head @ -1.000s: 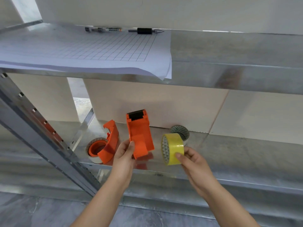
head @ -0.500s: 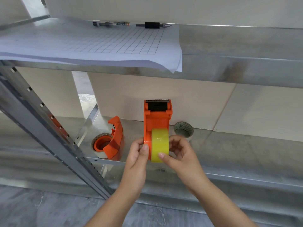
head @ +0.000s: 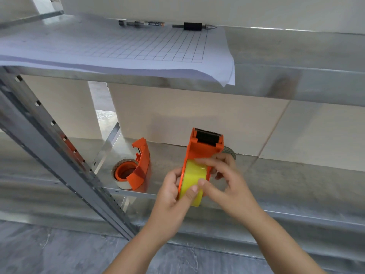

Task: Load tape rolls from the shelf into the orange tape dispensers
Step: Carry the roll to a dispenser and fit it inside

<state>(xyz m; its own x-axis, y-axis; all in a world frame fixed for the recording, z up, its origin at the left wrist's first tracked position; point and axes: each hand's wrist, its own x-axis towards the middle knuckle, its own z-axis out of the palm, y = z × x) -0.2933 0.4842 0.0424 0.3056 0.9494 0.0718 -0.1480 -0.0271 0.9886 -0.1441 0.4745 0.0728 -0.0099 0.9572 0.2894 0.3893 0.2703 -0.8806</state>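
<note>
An orange tape dispenser stands upright in front of the lower shelf, its black toothed blade at the top. A yellow tape roll sits inside its frame. My left hand grips the dispenser's left side, thumb on the roll's rim. My right hand wraps the roll from the right, fingers over its top and front. A second orange dispenser holding a pale tape roll lies on the shelf to the left. Another roll at the back is mostly hidden behind the held dispenser.
A slanted metal upright with holes crosses the left side. The upper shelf carries a gridded paper sheet overhanging its edge, with a marker and a black-handled tool behind. Grey floor lies below.
A second ago the roll was apart in my right hand. It went into the dispenser, and both hands now close more tightly around roll and dispenser.
</note>
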